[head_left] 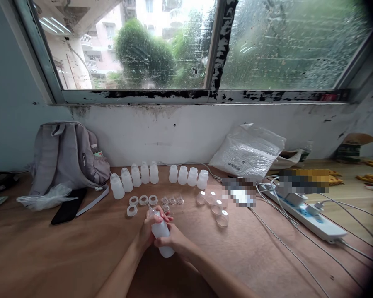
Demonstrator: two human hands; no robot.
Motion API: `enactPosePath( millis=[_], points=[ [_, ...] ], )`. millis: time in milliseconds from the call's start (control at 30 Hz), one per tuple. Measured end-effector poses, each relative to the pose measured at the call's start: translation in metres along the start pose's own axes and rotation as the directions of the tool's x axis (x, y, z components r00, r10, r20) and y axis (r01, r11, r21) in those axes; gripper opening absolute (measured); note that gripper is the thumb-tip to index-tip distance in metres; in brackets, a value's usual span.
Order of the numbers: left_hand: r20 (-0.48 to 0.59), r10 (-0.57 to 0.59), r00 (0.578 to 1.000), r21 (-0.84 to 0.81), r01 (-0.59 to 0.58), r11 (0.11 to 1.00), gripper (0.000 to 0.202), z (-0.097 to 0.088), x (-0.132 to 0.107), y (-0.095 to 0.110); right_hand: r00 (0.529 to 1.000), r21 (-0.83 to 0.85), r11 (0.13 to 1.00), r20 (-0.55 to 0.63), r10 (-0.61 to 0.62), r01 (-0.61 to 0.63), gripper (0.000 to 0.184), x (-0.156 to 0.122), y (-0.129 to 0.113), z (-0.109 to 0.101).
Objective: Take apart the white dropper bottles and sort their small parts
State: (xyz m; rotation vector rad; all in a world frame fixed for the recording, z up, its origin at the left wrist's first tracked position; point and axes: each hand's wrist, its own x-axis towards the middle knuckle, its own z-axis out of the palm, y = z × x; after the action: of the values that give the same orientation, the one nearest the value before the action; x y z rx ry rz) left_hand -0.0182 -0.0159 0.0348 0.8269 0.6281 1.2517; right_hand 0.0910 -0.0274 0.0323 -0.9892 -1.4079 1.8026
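Both of my hands are on one frosted white baby bottle [163, 241], tilted over the near middle of the table. Around its top end, my left hand [149, 225] has its fingers wrapped at the collar; a clear nipple tip pokes out above. My right hand [173, 236] grips the bottle's body, thumb across the front. Just beyond the hands lie several white collar rings [132, 210] and several clear nipples [180, 200]. Clear domed caps [222, 218] are grouped to the right. Which parts of the collar are seated is hidden by my fingers.
Several topped bottles [136, 176] stand at the back left, with several open-necked bottles [182, 176] beside them. A grey backpack [66, 157], plastic bag [46, 198] and black phone-like slab [69, 207] lie left. A power strip [317, 223] with cables and a padded mailer [250, 151] occupy the right.
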Motion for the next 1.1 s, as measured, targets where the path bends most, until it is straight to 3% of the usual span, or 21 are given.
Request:
enactPosePath(
  millis=[267, 433, 667, 833, 967, 1100],
  points=[
    [0.046, -0.012, 0.999, 0.018, 0.011, 1.000, 0.006, -0.003, 0.000, 0.003, 0.992, 0.105, 0.992, 0.112, 0.059, -0.071, 0.033, -0.002, 0.006, -0.002],
    [0.113, -0.025, 0.993, 0.012, 0.024, 1.000, 0.010, -0.010, 0.004, 0.003, 0.995, 0.125, 0.992, 0.103, 0.012, -0.025, 0.030, 0.003, 0.011, -0.001],
    [0.179, 0.000, 0.984, 0.021, -0.004, 1.000, 0.011, -0.013, 0.006, 0.002, 0.998, 0.142, 0.989, 0.066, 0.023, -0.032, 0.042, 0.002, 0.012, 0.002],
    [0.014, -0.030, 0.999, 0.094, 0.028, 0.995, 0.015, -0.005, 0.004, 0.002, 0.997, 0.103, 0.992, -0.019, -0.076, 0.078, 0.033, 0.005, 0.014, 0.006],
    [-0.085, -0.002, 0.996, 0.176, 0.017, 0.984, 0.029, -0.001, 0.008, -0.003, 0.957, 0.025, 0.964, -0.128, -0.261, 0.266, 0.043, 0.010, 0.009, -0.005],
    [-0.134, 0.039, 0.990, 0.224, -0.008, 0.975, 0.038, -0.002, 0.011, -0.008, 0.961, 0.029, 0.962, -0.059, -0.270, 0.272, 0.035, 0.011, -0.001, -0.021]
  ],
)
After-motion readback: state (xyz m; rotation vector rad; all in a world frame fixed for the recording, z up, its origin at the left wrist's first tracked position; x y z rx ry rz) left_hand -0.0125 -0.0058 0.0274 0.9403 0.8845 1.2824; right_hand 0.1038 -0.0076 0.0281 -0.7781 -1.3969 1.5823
